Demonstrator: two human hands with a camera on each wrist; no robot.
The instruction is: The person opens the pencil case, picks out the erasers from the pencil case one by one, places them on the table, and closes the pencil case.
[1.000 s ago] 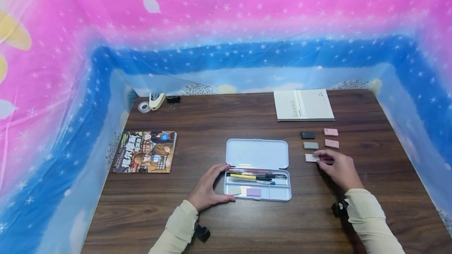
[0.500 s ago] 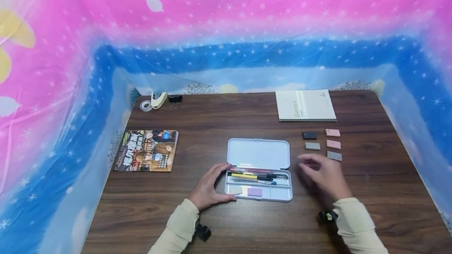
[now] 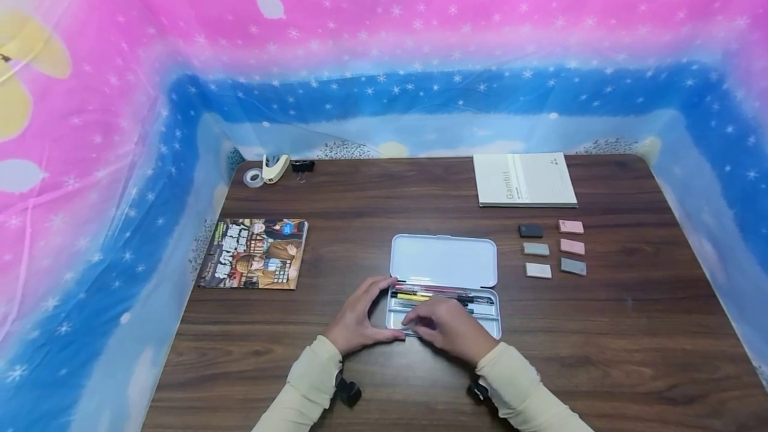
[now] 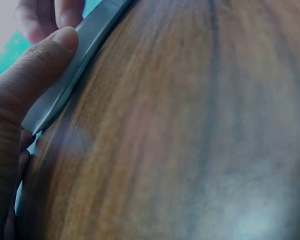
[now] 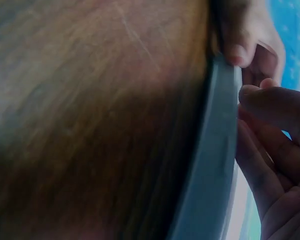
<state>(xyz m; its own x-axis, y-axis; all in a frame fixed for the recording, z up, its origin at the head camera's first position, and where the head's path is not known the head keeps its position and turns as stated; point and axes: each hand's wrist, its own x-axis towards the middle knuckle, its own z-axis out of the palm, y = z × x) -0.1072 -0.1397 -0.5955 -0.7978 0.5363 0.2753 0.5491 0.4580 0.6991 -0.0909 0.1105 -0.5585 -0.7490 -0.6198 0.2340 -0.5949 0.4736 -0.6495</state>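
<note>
A white pencil case [image 3: 444,262] lies with its lid laid back in the head view, several pens [image 3: 414,297] in its rear compartment. My left hand [image 3: 359,319] grips the case's left end, thumb along the front wall, which the left wrist view also shows. Over the front compartment is my right hand [image 3: 450,327], fingers bent and fingertips down inside near the left end. In the right wrist view its thumb [image 5: 270,105] is just above the case rim [image 5: 210,160]; whether an eraser is between the fingertips is hidden. The hand covers much of that compartment.
Right of the case lie a black eraser [image 3: 531,231], a grey-green one [image 3: 536,249], a white one [image 3: 538,271], pink erasers [image 3: 571,227] and a grey one [image 3: 573,267]. Behind is a notebook [image 3: 525,180]; left, a magazine [image 3: 255,254], tape [image 3: 253,178], stapler [image 3: 277,169] and binder clip [image 3: 303,166].
My right hand has let go of the white eraser on the table and moved left into the pencil case. The left hand keeps its grip on the case.
</note>
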